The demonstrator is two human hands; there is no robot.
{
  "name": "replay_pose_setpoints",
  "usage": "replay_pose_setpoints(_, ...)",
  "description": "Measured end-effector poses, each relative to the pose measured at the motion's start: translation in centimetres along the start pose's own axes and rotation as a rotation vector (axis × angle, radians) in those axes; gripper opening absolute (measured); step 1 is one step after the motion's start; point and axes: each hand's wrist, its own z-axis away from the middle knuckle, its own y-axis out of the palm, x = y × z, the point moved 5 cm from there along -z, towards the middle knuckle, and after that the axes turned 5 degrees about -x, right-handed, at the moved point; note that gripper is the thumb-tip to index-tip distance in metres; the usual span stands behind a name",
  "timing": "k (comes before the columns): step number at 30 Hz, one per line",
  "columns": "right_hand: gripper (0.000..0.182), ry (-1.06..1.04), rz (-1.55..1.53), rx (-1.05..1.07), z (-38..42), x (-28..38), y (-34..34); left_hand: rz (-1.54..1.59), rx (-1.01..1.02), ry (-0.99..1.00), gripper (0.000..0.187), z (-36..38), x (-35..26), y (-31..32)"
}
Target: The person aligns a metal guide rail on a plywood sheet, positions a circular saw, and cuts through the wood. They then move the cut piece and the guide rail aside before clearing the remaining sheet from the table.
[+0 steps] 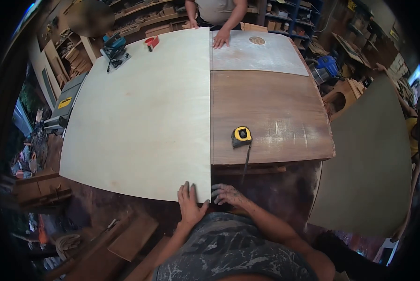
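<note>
A large pale sheet (139, 112) lies over the left part of the worktable, its near edge in front of my body. My left hand (189, 203) rests on the sheet's near right corner with its fingers spread. Just right of that corner, my right hand (229, 194) is held with its fingers apart and slightly bent, near the sheet's edge. Beyond it, a yellow and black tape measure (242, 136) sits on the brown wooden tabletop (271, 103), its strap hanging over the near edge.
Across the table a co-worker's hand (221, 38) rests on a whitish panel (266, 58). A power saw (114, 49) and a red tape dispenser (151, 42) lie on the far left. At right, another person holds a big dark sheet (367, 154) upright.
</note>
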Motion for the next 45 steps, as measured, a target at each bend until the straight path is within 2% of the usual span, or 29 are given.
replay_pose_setpoints(2,0.052,-0.056,0.061,0.006,-1.0,0.9,0.8,-0.042,0.081,0.016,0.091,0.7,-0.3,-0.7)
replay_pose_setpoints(5,0.053,-0.060,0.250,-0.156,-3.6,1.6,1.5,-0.084,0.167,0.056,0.087,0.3,0.1,-1.5)
replay_pose_setpoints(6,0.053,-0.056,0.257,-0.207,-4.4,1.5,1.6,-0.109,0.147,0.060,0.085,0.4,1.2,-1.5)
replay_pose_setpoints(9,0.053,-0.282,0.355,-0.293,-4.9,3.7,3.1,-0.165,0.074,0.061,0.079,-0.5,4.3,-1.9)
replay_pose_setpoints(12,0.047,-0.275,0.364,-0.400,-4.3,5.2,4.5,-0.144,0.074,0.081,0.079,-1.6,5.9,-3.0)
replay_pose_setpoints(17,0.047,-0.317,0.518,-0.462,-6.5,2.3,2.2,-0.174,0.001,0.131,0.075,-1.2,6.8,-1.9)
replay_pose_setpoints(26,0.044,-0.299,0.374,-0.424,-5.1,2.1,3.4,-0.153,-0.024,0.130,0.077,-1.4,6.7,-2.2)
replay_pose_setpoints(27,0.041,-0.206,0.438,-0.461,-4.0,3.7,4.6,-0.151,-0.016,0.128,0.077,-1.2,6.6,-2.2)
replay_pose_setpoints(30,0.042,-0.329,0.398,-0.389,-6.1,1.7,2.8,-0.174,-0.025,0.125,0.078,-1.2,6.5,-2.1)
replay_pose_setpoints(33,0.041,-0.267,0.400,-0.385,-5.7,2.0,2.9,-0.170,-0.011,0.118,0.078,-1.2,6.2,-2.3)
replay_pose_setpoints(39,0.044,-0.396,0.480,-0.396,-6.4,1.2,2.1,-0.160,-0.010,0.122,0.078,-1.2,6.0,-2.7)
replay_pose_setpoints(42,0.047,-0.371,0.516,-0.410,-7.0,0.4,1.4,-0.156,-0.021,0.121,0.077,-1.1,5.8,-2.6)
replay_pose_setpoints(45,0.041,-0.402,0.529,-0.380,-8.4,-1.0,0.2,-0.186,-0.013,0.121,0.076,-1.2,5.8,-2.5)
